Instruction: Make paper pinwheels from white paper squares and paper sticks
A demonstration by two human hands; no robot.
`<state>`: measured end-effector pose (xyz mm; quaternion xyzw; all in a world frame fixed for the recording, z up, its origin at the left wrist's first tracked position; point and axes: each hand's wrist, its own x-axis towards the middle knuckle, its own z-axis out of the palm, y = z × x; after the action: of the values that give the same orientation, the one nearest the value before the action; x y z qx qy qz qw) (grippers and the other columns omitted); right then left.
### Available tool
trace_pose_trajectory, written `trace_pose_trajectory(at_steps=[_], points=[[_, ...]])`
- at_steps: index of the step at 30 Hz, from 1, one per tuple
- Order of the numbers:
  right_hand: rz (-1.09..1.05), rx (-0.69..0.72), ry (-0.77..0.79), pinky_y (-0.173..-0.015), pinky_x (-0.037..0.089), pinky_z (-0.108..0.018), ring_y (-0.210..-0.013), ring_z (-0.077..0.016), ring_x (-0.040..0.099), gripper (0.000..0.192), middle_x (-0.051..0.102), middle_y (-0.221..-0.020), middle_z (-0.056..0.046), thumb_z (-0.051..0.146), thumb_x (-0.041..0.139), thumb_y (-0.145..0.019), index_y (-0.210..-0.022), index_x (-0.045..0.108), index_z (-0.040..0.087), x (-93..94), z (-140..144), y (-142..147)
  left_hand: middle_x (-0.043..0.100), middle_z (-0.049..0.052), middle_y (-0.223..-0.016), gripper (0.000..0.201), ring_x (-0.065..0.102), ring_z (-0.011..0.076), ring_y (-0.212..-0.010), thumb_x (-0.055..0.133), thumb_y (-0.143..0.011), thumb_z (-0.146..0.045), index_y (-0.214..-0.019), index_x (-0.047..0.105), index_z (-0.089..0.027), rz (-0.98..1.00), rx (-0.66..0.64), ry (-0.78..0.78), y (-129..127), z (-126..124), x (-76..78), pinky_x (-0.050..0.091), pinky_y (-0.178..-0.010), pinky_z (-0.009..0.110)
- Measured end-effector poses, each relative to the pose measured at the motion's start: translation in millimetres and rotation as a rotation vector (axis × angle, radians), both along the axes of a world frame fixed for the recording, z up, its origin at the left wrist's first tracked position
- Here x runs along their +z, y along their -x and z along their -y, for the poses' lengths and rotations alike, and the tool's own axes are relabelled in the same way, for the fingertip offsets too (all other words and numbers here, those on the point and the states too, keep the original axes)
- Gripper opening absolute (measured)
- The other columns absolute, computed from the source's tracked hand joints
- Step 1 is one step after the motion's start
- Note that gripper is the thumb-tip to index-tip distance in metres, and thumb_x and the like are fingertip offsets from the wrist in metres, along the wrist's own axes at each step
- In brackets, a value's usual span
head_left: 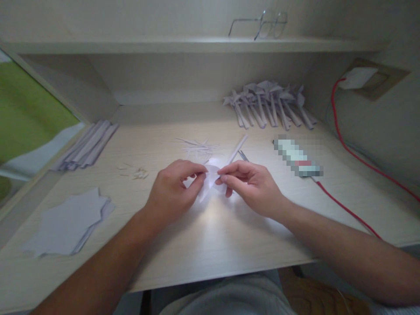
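Note:
My left hand (175, 186) and my right hand (251, 183) meet over the middle of the pale wooden desk (210, 236). Both pinch a small piece of white paper (210, 181) between thumb and fingers, the paper held just above the desk top. A thin rolled paper stick (239, 148) lies just behind my right hand, beside small scissors (243, 155) partly hidden by my fingers.
Several finished paper pieces (271, 107) lie in a heap at the back right. Paper strips (87, 146) lie at left, a stack of cut sheets (70, 223) front left, paper scraps (197, 148) mid-desk. A blurred object (297, 159) with a red cable (344, 210) lies right. Glasses (262, 24) rest on the shelf.

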<state>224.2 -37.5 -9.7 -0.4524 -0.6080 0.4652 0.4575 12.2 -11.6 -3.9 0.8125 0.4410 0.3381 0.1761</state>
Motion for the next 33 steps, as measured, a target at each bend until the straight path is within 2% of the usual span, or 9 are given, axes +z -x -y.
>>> trace_pose_trajectory(at_steps=[4,8,17,22,33], points=[[0.088,0.020,-0.088,-0.063,0.057,-0.029,-0.063,-0.0135,0.069,0.011,0.078,-0.088,-0.003,0.022,0.067,-0.091,-0.099,0.072,0.018,0.9,2.9,-1.2,0.072,0.004,-0.090,0.013,0.065,0.0189,-0.085,0.059,-0.092,-0.019,-0.097,0.071,-0.021,-0.020,-0.102,0.003,-0.4,-1.4,0.6,0.051,-0.077,0.032],[0.118,0.021,-0.112,-0.063,0.056,-0.030,-0.063,-0.0140,0.069,0.010,0.078,-0.087,-0.003,0.020,0.065,-0.092,-0.098,0.072,0.019,1.1,3.9,-2.7,0.071,0.004,-0.092,0.013,0.064,0.0186,-0.086,0.058,-0.095,-0.021,-0.100,0.070,-0.021,-0.030,-0.145,0.030,0.4,-2.9,0.9,0.049,-0.078,0.033],[0.088,0.013,-0.101,-0.062,0.055,-0.029,-0.062,-0.0139,0.068,0.009,0.077,-0.086,-0.003,0.021,0.065,-0.092,-0.098,0.071,0.018,0.9,4.4,-3.2,0.069,0.004,-0.092,0.016,0.062,0.0203,-0.091,0.055,-0.097,-0.019,-0.098,0.071,-0.021,-0.118,-0.157,-0.008,1.2,-4.0,2.7,0.046,-0.080,0.033],[0.108,0.067,-0.096,-0.061,0.055,-0.028,-0.062,-0.0130,0.067,0.011,0.076,-0.086,-0.003,0.017,0.062,-0.092,-0.097,0.071,0.018,2.4,4.6,-3.4,0.067,0.005,-0.091,0.016,0.060,0.0195,-0.090,0.056,-0.097,-0.019,-0.099,0.071,-0.019,-0.085,-0.170,0.010,0.7,-2.9,3.0,0.045,-0.079,0.032],[0.070,0.054,-0.111,-0.056,0.053,-0.027,-0.058,-0.0126,0.065,0.010,0.076,-0.085,-0.004,0.018,0.062,-0.091,-0.097,0.071,0.016,-0.1,3.9,-3.3,0.067,0.003,-0.087,0.013,0.060,0.0167,-0.081,0.061,-0.095,-0.018,-0.097,0.074,-0.018,-0.019,-0.209,0.045,3.3,-5.1,2.8,0.045,-0.073,0.029]])
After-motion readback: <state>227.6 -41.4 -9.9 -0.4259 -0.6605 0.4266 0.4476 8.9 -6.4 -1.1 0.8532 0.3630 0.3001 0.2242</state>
